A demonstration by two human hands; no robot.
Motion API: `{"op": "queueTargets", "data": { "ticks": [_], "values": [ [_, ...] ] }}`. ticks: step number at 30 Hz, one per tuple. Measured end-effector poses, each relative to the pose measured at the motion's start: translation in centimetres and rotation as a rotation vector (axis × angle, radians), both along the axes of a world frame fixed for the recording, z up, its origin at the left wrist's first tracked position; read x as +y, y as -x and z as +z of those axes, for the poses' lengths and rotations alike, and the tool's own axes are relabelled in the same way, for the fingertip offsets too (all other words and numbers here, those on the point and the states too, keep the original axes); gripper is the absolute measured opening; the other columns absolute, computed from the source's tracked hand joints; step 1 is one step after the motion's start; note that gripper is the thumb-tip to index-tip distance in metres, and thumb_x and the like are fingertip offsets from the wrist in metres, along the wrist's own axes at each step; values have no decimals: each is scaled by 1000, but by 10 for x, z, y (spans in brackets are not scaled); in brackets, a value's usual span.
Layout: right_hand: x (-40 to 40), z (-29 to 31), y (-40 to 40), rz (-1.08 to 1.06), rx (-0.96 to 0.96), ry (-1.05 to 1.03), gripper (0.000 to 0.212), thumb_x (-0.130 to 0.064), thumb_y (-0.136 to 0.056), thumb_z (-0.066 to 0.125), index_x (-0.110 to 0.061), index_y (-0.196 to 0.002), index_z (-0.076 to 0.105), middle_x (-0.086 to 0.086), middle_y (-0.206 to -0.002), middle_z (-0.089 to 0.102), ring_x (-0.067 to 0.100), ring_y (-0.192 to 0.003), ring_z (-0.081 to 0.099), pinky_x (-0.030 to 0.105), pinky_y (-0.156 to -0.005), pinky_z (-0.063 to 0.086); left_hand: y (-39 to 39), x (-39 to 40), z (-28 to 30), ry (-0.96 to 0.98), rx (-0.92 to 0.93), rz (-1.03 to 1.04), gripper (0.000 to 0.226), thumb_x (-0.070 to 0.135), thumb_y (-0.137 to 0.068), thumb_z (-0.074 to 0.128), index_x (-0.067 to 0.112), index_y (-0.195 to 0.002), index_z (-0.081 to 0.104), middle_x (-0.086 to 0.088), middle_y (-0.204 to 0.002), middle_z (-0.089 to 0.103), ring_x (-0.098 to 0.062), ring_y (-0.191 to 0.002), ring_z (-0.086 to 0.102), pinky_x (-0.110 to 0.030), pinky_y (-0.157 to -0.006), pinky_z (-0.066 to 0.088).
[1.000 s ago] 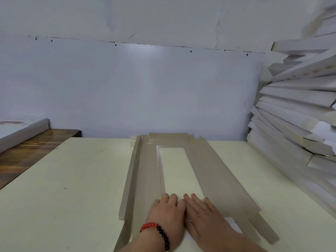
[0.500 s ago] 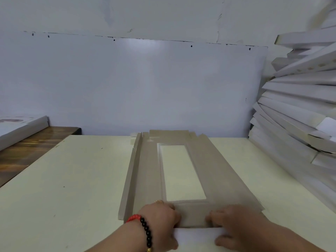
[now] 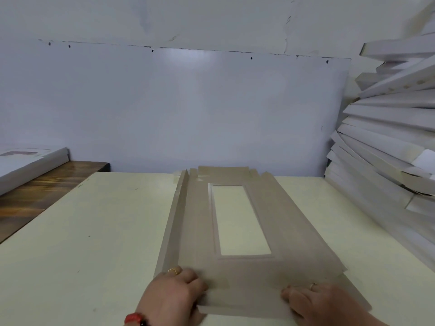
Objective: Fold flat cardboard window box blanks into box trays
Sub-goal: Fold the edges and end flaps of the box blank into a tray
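The box blank (image 3: 200, 231) is laid on the counter (image 3: 94, 231), its near end flanked by the left hand (image 3: 174, 295) and right hand (image 3: 315, 302). Folded trays (image 3: 388, 149) are stacked to the right.

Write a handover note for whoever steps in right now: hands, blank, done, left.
Left hand: curled on the near end flap of the cardboard blank, left corner.
Right hand: curled on the same flap, right corner.
Blank lies lengthwise on the cream table, window in the middle.
Done: left long flap stands up; near flap creased.
Left: right side and far end still flat.
Folded trays are stacked on the right.
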State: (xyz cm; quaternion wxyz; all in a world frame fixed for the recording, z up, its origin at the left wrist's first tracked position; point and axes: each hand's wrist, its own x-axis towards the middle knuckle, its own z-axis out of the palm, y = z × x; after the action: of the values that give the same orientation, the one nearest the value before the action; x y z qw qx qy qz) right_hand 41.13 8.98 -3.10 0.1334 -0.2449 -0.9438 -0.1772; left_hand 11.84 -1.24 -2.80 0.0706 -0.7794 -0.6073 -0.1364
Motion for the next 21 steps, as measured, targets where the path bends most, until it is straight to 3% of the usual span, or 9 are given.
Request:
{"op": "queueTargets", "data": {
  "ticks": [3, 5, 6, 8, 9, 13, 15, 18, 21],
  "values": [
    [3, 7, 0, -159, -72, 42, 26, -57, -42, 76, -40, -59, 67, -23, -47, 52, -7, -38, 48, 7, -36, 37, 4, 6, 2, -9, -22, -32, 16, 50, -61, 74, 38, -71, 71, 21, -71, 60, -3, -62, 59, -13, -49, 44],
    [6, 20, 2, -116, -63, 116, 26, -52, -57, 73, -35, -70, 59, -17, -52, 55, -1, -43, 53, 12, -39, 39, 6, 13, 5, 84, -116, 2, 28, 53, -85, 55, 31, -89, 71, 17, -90, 62, -5, -84, 60, -17, -68, 46],
    [10, 28, 4, -95, -89, 174, 23, -48, -71, 67, -32, -82, 54, -12, -63, 60, 7, -54, 59, 19, -47, 43, 7, 16, 5, 115, -176, 33, 34, 56, -89, 50, 28, -94, 68, 15, -94, 61, -6, -91, 58, -18, -73, 45],
    [22, 44, 8, -105, -145, 268, 22, -50, -91, 45, -32, -102, 44, -2, -89, 66, 20, -83, 62, 30, -65, 37, 7, 22, 8, 161, -274, 84, 34, 60, -86, 50, 30, -94, 64, 14, -91, 62, -5, -90, 58, -14, -68, 41],
    [29, 49, 10, -124, -141, 311, 25, -53, -93, 41, -32, -107, 44, 1, -94, 65, 22, -89, 60, 30, -66, 32, 6, 25, 10, 184, -324, 117, 32, 60, -84, 50, 33, -96, 63, 14, -90, 64, -3, -87, 59, -12, -66, 39],
    [55, 60, 24, -233, -133, 429, 35, -60, -87, 53, -32, -109, 51, -8, -82, 52, 13, -76, 46, 28, -65, 30, 4, 39, 14, 311, -515, 270, 33, 56, -78, 60, 33, -101, 54, 13, -91, 64, -4, -85, 61, -21, -73, 49],
    [63, 53, 32, -268, -125, 426, 38, -63, -86, 53, -32, -108, 51, -7, -86, 55, 15, -79, 49, 30, -65, 30, 1, 43, 14, 312, -561, 347, 51, 54, -77, 61, 32, -119, 41, 10, -99, 63, -8, -89, 62, -26, -80, 51],
    [70, 34, 44, -287, -46, 361, 39, -64, -87, 47, -32, -110, 52, -7, -104, 62, 17, -97, 54, 28, -78, 32, -8, 51, 8, 240, -442, 403, 89, 56, -80, 57, 31, -148, 6, 3, -134, 48, -17, -119, 51, -30, -98, 42],
    [62, 8, 66, -364, 12, 249, 38, -58, -91, 38, -31, -114, 54, -10, -111, 60, 14, -107, 54, 30, -108, 20, -23, 61, 1, 134, -173, 422, 82, 58, -88, 40, 25, -151, -1, 1, -150, 26, -23, -135, 29, -37, -110, 30]
  ]
}}
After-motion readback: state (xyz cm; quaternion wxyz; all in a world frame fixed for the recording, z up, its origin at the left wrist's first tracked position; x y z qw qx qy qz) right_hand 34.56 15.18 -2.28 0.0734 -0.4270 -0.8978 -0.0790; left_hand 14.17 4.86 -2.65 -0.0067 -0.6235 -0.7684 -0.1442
